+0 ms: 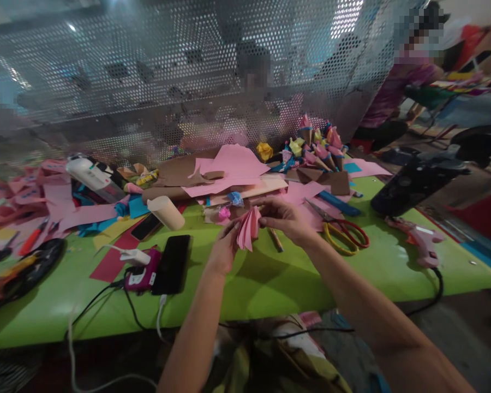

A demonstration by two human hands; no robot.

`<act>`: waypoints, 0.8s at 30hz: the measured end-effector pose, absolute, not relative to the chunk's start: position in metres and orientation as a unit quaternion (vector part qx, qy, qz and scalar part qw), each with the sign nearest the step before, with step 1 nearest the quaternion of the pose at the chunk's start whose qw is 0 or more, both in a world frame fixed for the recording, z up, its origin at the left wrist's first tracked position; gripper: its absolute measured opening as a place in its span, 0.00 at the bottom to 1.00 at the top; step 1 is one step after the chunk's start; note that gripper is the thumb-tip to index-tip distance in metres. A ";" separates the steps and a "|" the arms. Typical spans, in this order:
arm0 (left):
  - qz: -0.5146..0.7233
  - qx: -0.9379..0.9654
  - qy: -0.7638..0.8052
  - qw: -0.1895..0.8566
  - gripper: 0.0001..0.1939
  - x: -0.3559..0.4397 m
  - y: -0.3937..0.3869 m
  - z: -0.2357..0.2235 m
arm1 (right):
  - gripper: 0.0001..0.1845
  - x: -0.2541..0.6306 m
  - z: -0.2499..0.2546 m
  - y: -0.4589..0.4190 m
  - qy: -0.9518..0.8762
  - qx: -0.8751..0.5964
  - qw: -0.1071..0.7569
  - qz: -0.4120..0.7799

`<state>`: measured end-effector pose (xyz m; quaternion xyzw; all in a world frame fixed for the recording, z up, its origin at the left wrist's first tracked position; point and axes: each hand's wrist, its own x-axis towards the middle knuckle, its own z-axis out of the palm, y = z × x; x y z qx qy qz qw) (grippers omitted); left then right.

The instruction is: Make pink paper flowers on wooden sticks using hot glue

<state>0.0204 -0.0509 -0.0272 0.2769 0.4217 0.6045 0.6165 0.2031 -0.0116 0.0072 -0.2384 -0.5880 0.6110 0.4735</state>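
Above the green table, a pleated piece of pink paper [249,229] is held between my two hands, its folds fanned downward. My left hand [226,245] pinches its left side. On the upper right side, my right hand [284,218] grips the paper with thumb and fingers. Just under my right hand lies a pencil [276,240]. Behind the hands are a small pink crumpled paper [224,213] and a blue one [235,198]. To the right rest scissors [343,236] with yellow and red handles.
Pink sheets [233,166] and paper cones [315,144] lie toward the perforated metal panel [188,76]. A glue gun [425,243] sits at right. Left are a phone [172,265], a magenta power adapter [143,273] with cables, and a cream roll [166,213]. Another person [401,82] sits at far right.
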 end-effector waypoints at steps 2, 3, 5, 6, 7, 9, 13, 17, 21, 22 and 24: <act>0.594 0.283 0.446 0.607 0.17 0.020 -0.052 -0.030 | 0.21 0.203 0.008 -0.012 -0.593 -0.244 0.475 0.602; 0.589 0.289 0.460 0.598 0.18 0.020 -0.052 -0.031 | 0.21 0.202 0.008 -0.012 -0.596 -0.249 0.477 0.596; 0.579 0.310 0.486 0.577 0.18 0.020 -0.054 -0.034 | 0.21 0.201 0.007 -0.013 -0.607 -0.259 0.478 0.580; 0.572 0.321 0.495 0.570 0.19 0.020 -0.055 -0.035 | 0.22 0.201 0.007 -0.013 -0.613 -0.263 0.478 0.571; 0.568 0.332 0.499 0.564 0.19 0.020 -0.056 -0.036 | 0.22 0.200 0.006 -0.014 -0.620 -0.266 0.475 0.564; 0.574 0.343 0.495 0.554 0.18 0.020 -0.057 -0.036 | 0.22 0.198 0.005 -0.015 -0.629 -0.266 0.466 0.563; 0.592 0.350 0.493 0.533 0.16 0.021 -0.060 -0.032 | 0.23 0.194 0.003 -0.015 -0.614 -0.264 0.460 0.584; 0.562 0.446 0.436 0.543 0.18 0.022 -0.063 -0.022 | 0.23 0.194 0.003 -0.014 -0.598 -0.284 0.479 0.577; 0.530 0.507 0.410 0.542 0.21 0.025 -0.065 -0.014 | 0.25 0.195 0.004 -0.012 -0.583 -0.303 0.493 0.570; 0.528 0.506 0.414 0.543 0.21 0.026 -0.065 -0.013 | 0.25 0.195 0.004 -0.012 -0.582 -0.303 0.494 0.570; 0.531 0.490 0.421 0.548 0.20 0.027 -0.065 -0.014 | 0.25 0.195 0.004 -0.013 -0.580 -0.301 0.492 0.575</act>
